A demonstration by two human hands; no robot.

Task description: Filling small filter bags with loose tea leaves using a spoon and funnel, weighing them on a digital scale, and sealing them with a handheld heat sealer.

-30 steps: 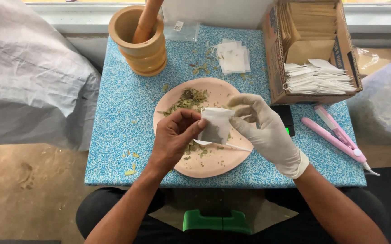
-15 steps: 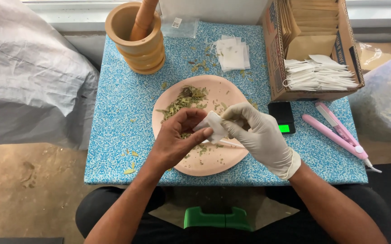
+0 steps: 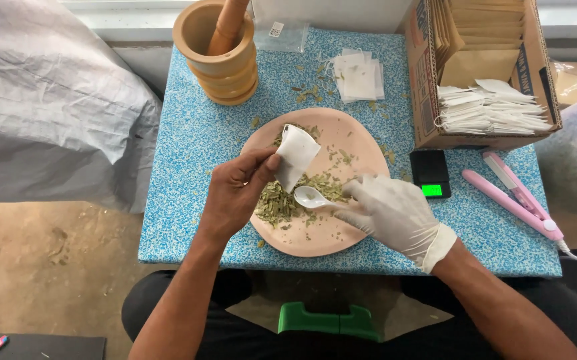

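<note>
Speckled blue covered the small table [image 3: 188, 173], and on it, in the head view, sat a round, matte, salmon-pink plate [image 3: 348, 133] strewn with dry, flaky green-brown herb leaves [image 3: 278, 203], heaped mostly on its near left side. The bare left hand [image 3: 235, 193] pinched a small white filter-paper sachet [image 3: 295, 155] between thumb and fingertips, holding it tilted above the middle of the plate with its mouth turned down toward the leaves. The right hand [image 3: 388, 213], in a thin white glove, had its fingers closed around the handle of a glossy white plastic spoon [image 3: 312, 197], whose bowl lay on the herb pile just below the sachet. By my judgement the step in hand was scooping leaves to fill the sachet; the move that follows would call for a level spoon and a sachet mouth kept spread, since the flakes are light and would scatter easily. At the far left stood a turned, ridged wooden mortar [image 3: 218, 63] with a pestle [image 3: 228, 27] leaning in it. Flat empty sachets [image 3: 358, 75] lay beyond the plate. To the right were a cardboard box [image 3: 428, 100] with stacked white sachets and brown envelopes, a small black scale [image 3: 430, 175] with a green lit display, and a slim pink sealing clamp [image 3: 518, 203].
</note>
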